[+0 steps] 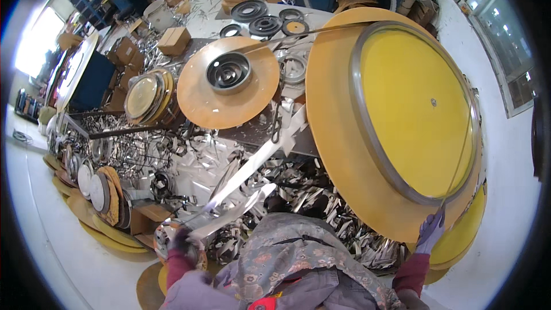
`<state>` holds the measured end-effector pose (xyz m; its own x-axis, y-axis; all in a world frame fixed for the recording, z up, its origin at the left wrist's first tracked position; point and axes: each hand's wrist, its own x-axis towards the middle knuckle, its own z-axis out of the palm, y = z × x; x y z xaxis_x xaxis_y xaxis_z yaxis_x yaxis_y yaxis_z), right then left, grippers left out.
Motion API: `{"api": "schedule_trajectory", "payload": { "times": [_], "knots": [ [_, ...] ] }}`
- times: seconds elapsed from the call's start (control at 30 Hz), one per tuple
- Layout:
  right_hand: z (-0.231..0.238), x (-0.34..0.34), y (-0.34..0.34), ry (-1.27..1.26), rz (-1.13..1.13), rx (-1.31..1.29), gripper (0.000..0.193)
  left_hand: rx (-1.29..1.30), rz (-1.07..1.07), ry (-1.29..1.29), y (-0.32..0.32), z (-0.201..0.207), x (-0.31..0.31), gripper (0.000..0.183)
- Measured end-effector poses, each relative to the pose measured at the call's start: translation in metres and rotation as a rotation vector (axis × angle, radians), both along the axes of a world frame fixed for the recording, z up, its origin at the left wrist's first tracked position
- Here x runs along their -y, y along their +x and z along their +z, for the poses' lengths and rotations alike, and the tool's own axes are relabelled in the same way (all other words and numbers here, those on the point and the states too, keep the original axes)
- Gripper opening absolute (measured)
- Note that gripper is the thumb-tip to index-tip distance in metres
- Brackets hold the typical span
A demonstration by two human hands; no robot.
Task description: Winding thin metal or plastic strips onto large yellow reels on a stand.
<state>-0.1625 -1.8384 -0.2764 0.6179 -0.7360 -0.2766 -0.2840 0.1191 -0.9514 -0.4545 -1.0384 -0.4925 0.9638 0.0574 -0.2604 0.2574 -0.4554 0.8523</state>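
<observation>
My right hand (430, 232), in a pale purple glove, is closed at the lower rim of a large yellow disc (407, 115). It pinches a thin strip (459, 161) that runs up across the disc's face. A grey coil (357, 74) rings the yellow disc, and a wider tan disc (330, 109) lies behind it. My left hand (181, 241), in a dark glove, is smeared by motion at the lower left. Near it are bright metal strips (244, 175), and whether its fingers hold one does not show. An orange disc (195, 95) with a dark coil (229, 73) stands ahead.
Shiny metal scrap (201, 163) covers the floor around my legs. Stacked round discs (150, 97) and more discs (106, 198) stand to the left. Black rings (265, 25) lie at the back, near cardboard boxes (174, 41). A white wall (505, 155) rises at the right.
</observation>
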Motion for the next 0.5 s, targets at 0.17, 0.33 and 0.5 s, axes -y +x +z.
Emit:
{"api": "schedule_trajectory", "payload": {
  "times": [0.17,0.33,0.5],
  "knots": [
    [0.019,-0.033,0.009,-0.088,0.139,0.087,0.029,-0.24,0.941,-0.391,-0.242,0.076,-0.017,0.043],
    [-0.006,-0.056,0.025,-0.12,0.279,0.161,0.041,-0.273,1.72,0.335,-0.156,0.143,-0.188,0.021],
    [0.012,-0.107,0.007,-0.478,0.424,0.022,0.034,-0.096,1.075,-0.042,0.105,0.053,-0.077,0.031]
  ]
}}
